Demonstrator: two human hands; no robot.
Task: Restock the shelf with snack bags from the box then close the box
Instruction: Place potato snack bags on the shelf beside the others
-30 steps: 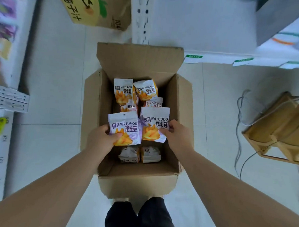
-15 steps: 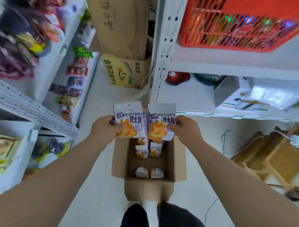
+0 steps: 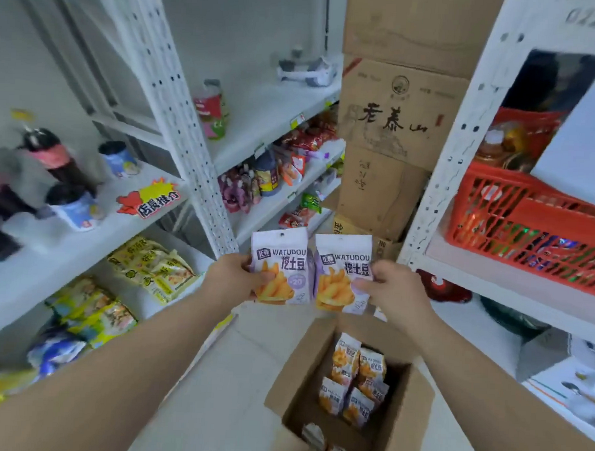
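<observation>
Snack bags [image 3: 280,269] in both hands [image 3: 230,282]

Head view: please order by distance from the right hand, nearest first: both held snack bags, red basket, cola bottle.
1. Right snack bag, in the right hand's grip.
2. Left snack bag, just beside it.
3. Red basket, right shelf.
4. Cola bottle, far left shelf.
</observation>
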